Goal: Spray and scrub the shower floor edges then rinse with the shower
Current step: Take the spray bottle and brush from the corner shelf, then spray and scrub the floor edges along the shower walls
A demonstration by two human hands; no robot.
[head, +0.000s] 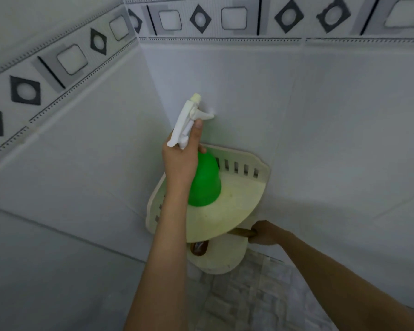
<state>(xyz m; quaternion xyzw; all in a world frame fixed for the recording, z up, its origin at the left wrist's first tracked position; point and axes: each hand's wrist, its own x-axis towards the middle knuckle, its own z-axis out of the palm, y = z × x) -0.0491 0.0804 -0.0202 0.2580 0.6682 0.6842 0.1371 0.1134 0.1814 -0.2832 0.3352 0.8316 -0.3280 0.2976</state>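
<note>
My left hand (180, 161) grips the neck of a green spray bottle (204, 182) with a white trigger head, its base over the upper corner shelf (244, 199). Whether the base touches the shelf I cannot tell. My right hand (267, 232) holds a brown wooden handle (243, 232) just under the upper shelf's front edge. The handle runs left beneath the shelf toward a brown brush head (198, 249) on the lower shelf (221, 259); most of the brush is hidden. The shower floor (261, 297) shows as grey textured tiles at the bottom.
Two cream plastic corner shelves are fixed where the white tiled walls meet. A patterned border strip (201, 19) runs along the walls higher up. The walls close in on the left and behind the shelves.
</note>
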